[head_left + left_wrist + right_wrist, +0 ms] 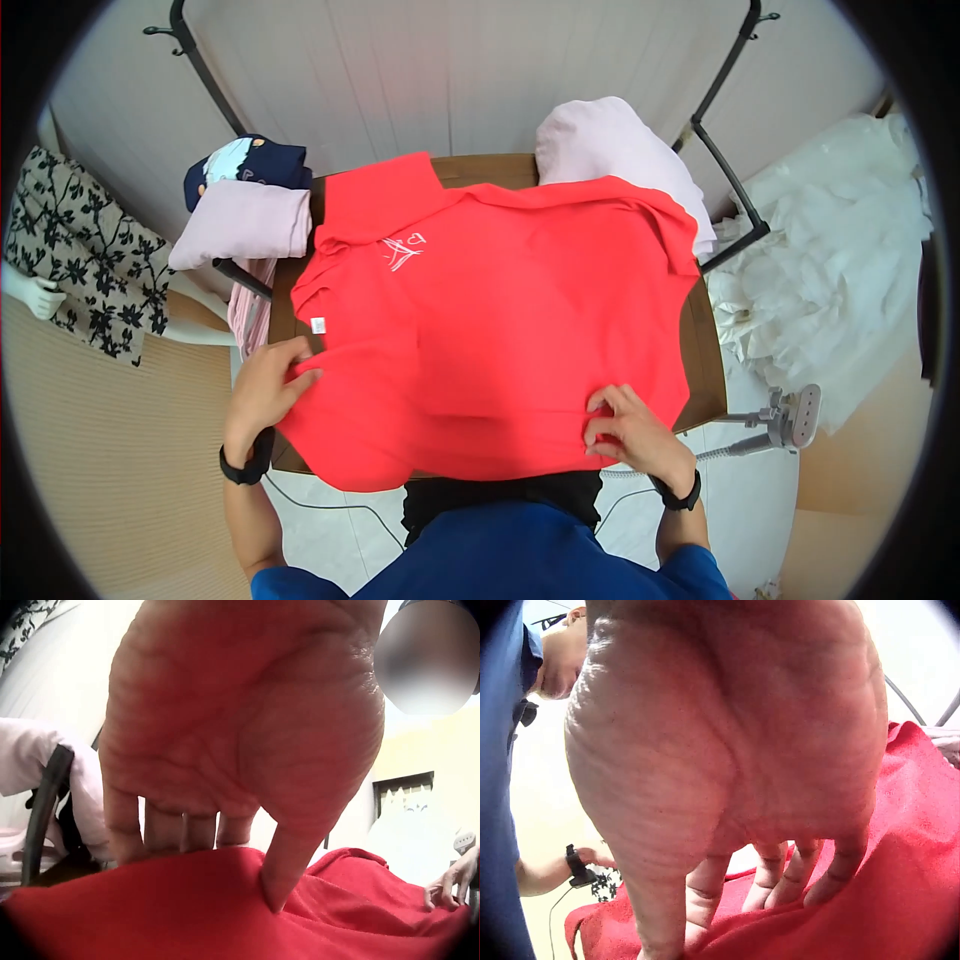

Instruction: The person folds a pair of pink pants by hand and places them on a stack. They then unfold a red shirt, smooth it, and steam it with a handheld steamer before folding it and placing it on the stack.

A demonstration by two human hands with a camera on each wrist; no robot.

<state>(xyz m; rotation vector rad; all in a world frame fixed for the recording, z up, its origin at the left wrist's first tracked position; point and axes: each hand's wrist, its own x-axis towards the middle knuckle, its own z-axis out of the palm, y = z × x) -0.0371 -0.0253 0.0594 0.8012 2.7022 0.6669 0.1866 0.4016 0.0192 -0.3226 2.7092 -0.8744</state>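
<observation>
A red shirt [520,330] is spread over a brown board [705,350], its neck toward the left. White line print [404,252] marks its chest, and a small white label [318,325] shows at the neck opening. Just below that label, my left hand [268,392] grips the shirt's left edge. The left wrist view has its thumb [285,874] pressed into the red cloth, with the other fingertips hidden behind the fabric. Near the front edge at right, my right hand [640,435] pinches the cloth between bent fingers and thumb; the right wrist view shows those fingers [769,877] on the fabric.
Folded pale pink cloth [245,222] and a navy printed garment [250,160] lie at back left. A pale pink bundle [615,150] sits at back right. Black rack poles [725,170] flank the board. A steamer head [800,415] stands at right, beside a white ruffled dress [820,260].
</observation>
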